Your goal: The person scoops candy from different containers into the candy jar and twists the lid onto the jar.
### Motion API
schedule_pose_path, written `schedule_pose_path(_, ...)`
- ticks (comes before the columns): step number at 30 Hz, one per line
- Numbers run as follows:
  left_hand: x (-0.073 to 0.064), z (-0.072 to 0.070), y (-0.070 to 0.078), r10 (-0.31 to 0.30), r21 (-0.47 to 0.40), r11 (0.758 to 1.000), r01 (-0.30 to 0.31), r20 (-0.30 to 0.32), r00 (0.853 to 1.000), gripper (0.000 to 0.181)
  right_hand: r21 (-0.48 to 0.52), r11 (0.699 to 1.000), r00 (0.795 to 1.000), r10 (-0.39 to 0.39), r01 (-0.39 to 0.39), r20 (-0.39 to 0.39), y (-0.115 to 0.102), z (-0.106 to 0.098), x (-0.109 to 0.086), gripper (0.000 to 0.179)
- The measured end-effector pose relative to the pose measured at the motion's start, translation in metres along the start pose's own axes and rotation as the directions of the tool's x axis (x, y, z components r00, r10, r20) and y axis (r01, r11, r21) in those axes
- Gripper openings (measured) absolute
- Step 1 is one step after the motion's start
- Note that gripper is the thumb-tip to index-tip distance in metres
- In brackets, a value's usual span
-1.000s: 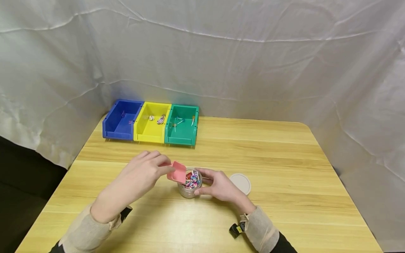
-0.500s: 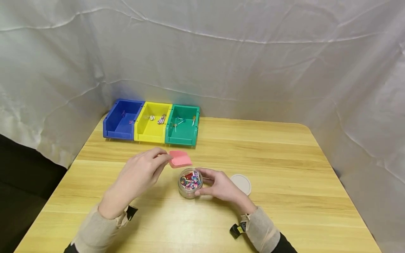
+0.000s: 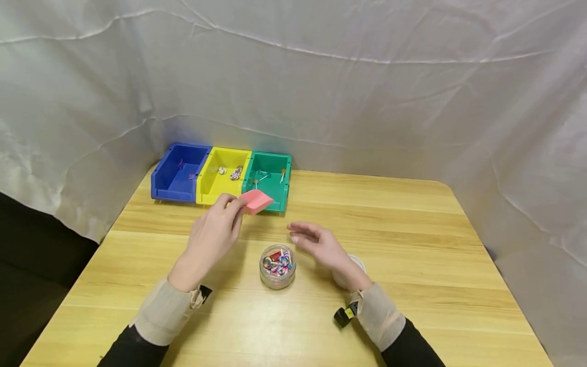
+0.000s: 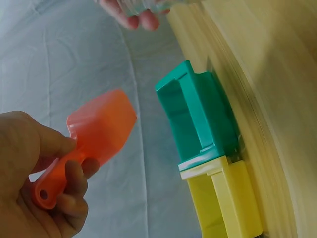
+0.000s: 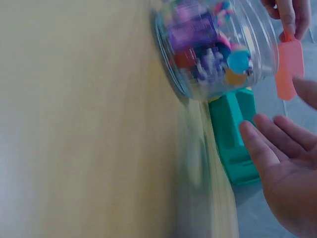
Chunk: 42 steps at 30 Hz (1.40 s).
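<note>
My left hand [image 3: 212, 232] grips a small pink scoop [image 3: 257, 202] by its handle, just in front of the green bin. In the left wrist view the thumb and curled fingers wrap the handle of the scoop [image 4: 104, 126]. A clear jar [image 3: 277, 282] stands uncapped on the table, full of colourful miniature candies and lollipops [image 3: 278, 262]. Beyond the jar's right side, my right hand [image 3: 321, 245] hovers with relaxed fingers, holding nothing. The right wrist view has the same hand [image 5: 292, 158] apart from the jar [image 5: 267, 49]. A whitish round lid [image 3: 359, 261] is partly hidden behind the right wrist.
Blue [image 3: 174, 194], yellow [image 3: 208, 196] and green [image 3: 281, 191] bins stand side by side at the table's back left. Each has a few small pieces inside. A grey curtain [image 3: 367, 112] hangs behind the wooden table [image 3: 412, 229].
My left hand has lifted the scoop from the jar's mouth and carried it back toward the green bin. My right hand has let go of the jar and moved up and away.
</note>
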<state>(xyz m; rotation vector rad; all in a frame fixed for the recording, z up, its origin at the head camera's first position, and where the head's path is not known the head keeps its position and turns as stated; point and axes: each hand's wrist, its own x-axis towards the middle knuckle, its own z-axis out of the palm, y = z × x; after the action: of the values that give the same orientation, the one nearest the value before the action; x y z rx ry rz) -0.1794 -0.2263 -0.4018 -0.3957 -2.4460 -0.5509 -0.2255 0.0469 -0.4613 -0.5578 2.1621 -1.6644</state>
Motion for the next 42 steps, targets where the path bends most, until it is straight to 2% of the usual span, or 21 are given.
schedule_pose_path(4, 0.013, 0.010, -0.002, -0.048, 0.051, 0.998, 0.046, 0.030, 0.998, 0.014, -0.038, 0.998, 0.992, -0.053, 0.049, -0.114, -0.003, -0.005, 0.028, 0.047)
schedule_pose_path(9, 0.030, 0.023, -0.004, -0.073, 0.127, 0.990, 0.062, 0.088, 0.993, 0.019, -0.097, 0.995, 0.970, -0.059, 0.036, -0.238, -0.009, -0.010, 0.065, 0.046)
schedule_pose_path(12, 0.039, 0.031, -0.005, -0.067, 0.161, 0.986, 0.050, 0.103, 0.992, 0.020, -0.123, 0.992, 0.963, -0.047, 0.014, -0.266, -0.011, -0.013, 0.085, 0.048)
schedule_pose_path(16, 0.049, 0.041, -0.003, -0.070, 0.180, 0.983, 0.044, 0.142, 0.987, 0.022, -0.144, 0.989, 0.960, -0.022, -0.019, -0.278, -0.014, -0.016, 0.101, 0.052)
schedule_pose_path(19, 0.054, 0.048, -0.002, -0.100, 0.206, 0.977, 0.057, 0.205, 0.974, 0.024, -0.153, 0.987, 0.962, 0.004, -0.048, -0.274, -0.014, -0.015, 0.109, 0.056)
schedule_pose_path(22, 0.057, 0.055, -0.002, -0.150, 0.233, 0.969, 0.086, 0.274, 0.950, 0.028, -0.163, 0.985, 0.965, 0.017, -0.062, -0.263, -0.011, -0.011, 0.114, 0.060)
schedule_pose_path(25, 0.058, 0.060, -0.001, -0.199, 0.248, 0.961, 0.122, 0.313, 0.929, 0.038, -0.194, 0.979, 0.963, 0.007, -0.061, -0.269, -0.009, -0.007, 0.117, 0.060)
schedule_pose_path(28, 0.060, 0.063, -0.001, -0.240, 0.248, 0.955, 0.165, 0.314, 0.918, 0.043, -0.221, 0.974, 0.958, -0.015, -0.051, -0.286, -0.007, -0.002, 0.118, 0.058)
schedule_pose_path(32, 0.063, 0.065, -0.001, -0.283, 0.263, 0.943, 0.203, 0.314, 0.906, 0.038, -0.270, 0.962, 0.953, -0.057, -0.026, -0.297, -0.009, 0.003, 0.119, 0.055)
schedule_pose_path(37, 0.071, 0.067, -0.003, -0.307, 0.310, 0.929, 0.202, 0.342, 0.888, 0.038, -0.336, 0.942, 0.953, -0.086, -0.017, -0.290, -0.011, 0.005, 0.121, 0.052)
schedule_pose_path(40, 0.075, 0.070, -0.004, -0.329, 0.334, 0.919, 0.208, 0.361, 0.872, 0.040, -0.345, 0.938, 0.954, -0.086, -0.019, -0.287, -0.011, 0.006, 0.122, 0.052)
schedule_pose_path(42, 0.077, 0.073, -0.006, -0.339, 0.344, 0.915, 0.213, 0.364, 0.868, 0.039, -0.345, 0.938, 0.955, -0.083, -0.021, -0.286, -0.010, 0.006, 0.122, 0.052)
